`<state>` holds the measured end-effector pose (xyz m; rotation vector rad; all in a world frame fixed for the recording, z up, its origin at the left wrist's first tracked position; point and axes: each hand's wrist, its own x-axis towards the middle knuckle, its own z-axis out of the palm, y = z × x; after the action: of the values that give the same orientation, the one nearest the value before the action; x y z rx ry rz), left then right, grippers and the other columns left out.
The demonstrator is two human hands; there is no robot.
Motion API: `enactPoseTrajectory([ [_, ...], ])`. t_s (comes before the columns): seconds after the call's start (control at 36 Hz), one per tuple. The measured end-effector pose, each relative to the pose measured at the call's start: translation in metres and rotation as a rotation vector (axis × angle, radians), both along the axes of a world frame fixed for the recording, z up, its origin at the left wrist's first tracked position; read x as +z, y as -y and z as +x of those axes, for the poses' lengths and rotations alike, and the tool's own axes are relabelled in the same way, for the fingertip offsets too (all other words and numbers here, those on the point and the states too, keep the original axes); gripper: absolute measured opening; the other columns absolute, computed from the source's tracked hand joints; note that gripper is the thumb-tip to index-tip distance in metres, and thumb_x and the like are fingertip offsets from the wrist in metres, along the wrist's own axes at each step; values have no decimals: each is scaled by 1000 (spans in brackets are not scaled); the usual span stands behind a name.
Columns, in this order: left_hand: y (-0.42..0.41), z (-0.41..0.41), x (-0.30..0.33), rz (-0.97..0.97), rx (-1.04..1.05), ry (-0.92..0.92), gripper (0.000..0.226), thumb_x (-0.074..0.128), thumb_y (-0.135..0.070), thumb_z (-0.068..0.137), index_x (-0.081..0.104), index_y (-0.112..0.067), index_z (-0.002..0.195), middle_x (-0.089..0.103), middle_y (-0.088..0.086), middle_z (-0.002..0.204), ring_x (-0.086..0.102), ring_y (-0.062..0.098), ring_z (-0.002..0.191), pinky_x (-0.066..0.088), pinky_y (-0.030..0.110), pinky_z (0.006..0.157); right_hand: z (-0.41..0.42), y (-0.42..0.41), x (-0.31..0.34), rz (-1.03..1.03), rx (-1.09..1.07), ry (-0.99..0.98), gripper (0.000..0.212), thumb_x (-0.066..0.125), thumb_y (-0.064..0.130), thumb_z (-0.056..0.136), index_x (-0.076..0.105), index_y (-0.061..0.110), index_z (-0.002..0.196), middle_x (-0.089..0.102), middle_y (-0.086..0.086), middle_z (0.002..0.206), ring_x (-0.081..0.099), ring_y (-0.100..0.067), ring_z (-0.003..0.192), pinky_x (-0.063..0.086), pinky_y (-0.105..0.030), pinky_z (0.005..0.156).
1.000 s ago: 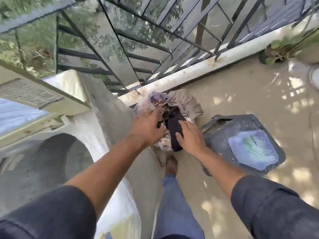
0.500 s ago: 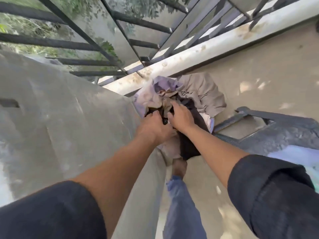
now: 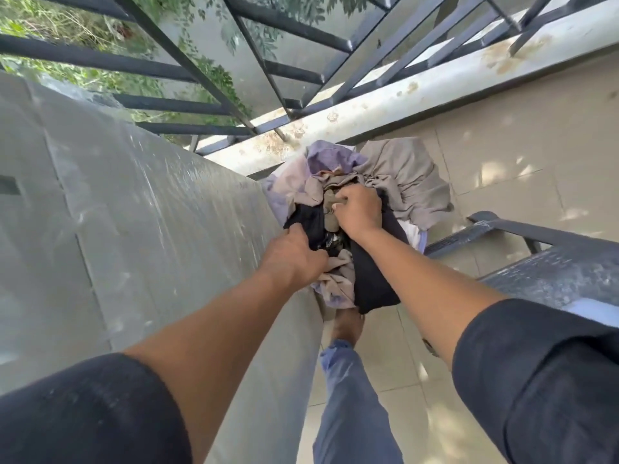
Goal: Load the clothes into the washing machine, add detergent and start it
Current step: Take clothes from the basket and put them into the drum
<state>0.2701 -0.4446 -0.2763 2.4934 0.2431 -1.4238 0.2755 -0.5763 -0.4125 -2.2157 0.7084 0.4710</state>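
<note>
The pile of clothes [image 3: 375,209] lies on the tiled floor [image 3: 502,169], just beside the washing machine [image 3: 134,229] and below the railing [image 3: 268,61]. It looks soft, light and floppy, so loose ends may trail; gather from underneath. The left hand [image 3: 294,259] and right hand [image 3: 360,209] each have their grip clamped on bunched fabric.

clothes pile [image 3: 405,175] right of washing machine [image 3: 150,229], railing [image 3: 301,72] behind

You're looking at bright daylight. Dappled sun patches and leaf shadows fall on the floor tiles [image 3: 502,182]. The washing machine [image 3: 134,229] side shows streaky glare and motion blur. Wide-angle distortion bends the railing [image 3: 274,21] towards the edges.
</note>
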Motion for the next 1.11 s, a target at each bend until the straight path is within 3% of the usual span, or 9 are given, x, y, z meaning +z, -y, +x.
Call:
enactPoseTrajectory([
  [0.19, -8, -11, 24, -57, 113, 24, 76, 55, -46, 67, 51, -21, 139, 62, 11, 137, 60, 37, 126, 52, 47, 107, -21, 2, 74, 51, -60, 100, 9, 76, 14, 87, 83, 15, 94, 80, -2, 90, 72, -22, 82, 49, -24, 71],
  [0.31, 3, -10, 73, -90, 99, 63, 70, 69, -34, 94, 37, -12, 152, 54, 17, 148, 55, 41, 133, 49, 42, 108, -38, 2, 132, 57, -60, 139, 19, 76, 14, 89, 82, 17, 107, 81, 0, 102, 74, -20, 92, 50, -20, 78],
  [0.53, 1, -12, 136, -114, 5, 78, 93, 86, -25, 84, 27, -5, 154, 59, 17, 134, 60, 35, 123, 44, 32, 80, -75, -1, 248, 120, -122, 248, 22, 77, 10, 89, 81, 20, 109, 80, 7, 104, 74, -13, 93, 61, -38, 89],
  [0.61, -7, -14, 157, -148, -16, 101, 128, 95, -22, 71, 9, -9, 165, 51, 15, 150, 53, 35, 136, 51, 37, 99, -82, 3, 294, 168, -180, 296, 20, 79, 15, 89, 81, 25, 106, 79, 12, 97, 71, -9, 83, 62, -39, 82],
  [0.72, -22, -22, 183, -241, -45, 164, 144, 95, -26, 64, -4, -20, 169, 26, 20, 167, 32, 38, 153, 38, 50, 121, -88, 7, 360, 472, -237, 410, 33, 75, 2, 90, 76, 35, 93, 80, 11, 89, 73, -6, 81, 62, -29, 80],
  [0.83, -38, -33, 203, -373, -80, 371, 108, 68, -52, 68, 22, -35, 164, 45, 11, 152, 45, 37, 142, 49, 51, 111, -94, 10, 420, 831, -250, 544, 29, 64, -12, 92, 76, 14, 96, 79, 0, 87, 73, -13, 81, 58, -24, 76],
  [0.92, -42, -34, 225, -474, 62, 405, 55, 69, -28, 90, 56, -40, 141, 71, 4, 124, 70, 35, 112, 60, 50, 95, -99, 16, 447, 934, -212, 587, 23, 63, -10, 91, 75, 8, 94, 78, -3, 84, 71, -15, 78, 56, -22, 75],
  [1.0, -51, -30, 245, -567, 196, 513, 34, 68, -22, 92, 72, -40, 120, 77, -7, 114, 71, 17, 108, 58, 44, 99, -103, 24, 459, 929, -217, 591, 18, 66, 3, 84, 78, 16, 86, 76, -5, 81, 69, -18, 75, 57, -25, 72],
  [1.11, -62, -30, 284, -722, 405, 538, 40, 60, 0, 98, 76, -34, 88, 76, -13, 87, 66, 7, 81, 51, 28, 69, -112, 40, 452, 704, -136, 448, 12, 68, 18, 79, 74, 18, 89, 74, 0, 76, 67, -12, 69, 54, -25, 66],
])
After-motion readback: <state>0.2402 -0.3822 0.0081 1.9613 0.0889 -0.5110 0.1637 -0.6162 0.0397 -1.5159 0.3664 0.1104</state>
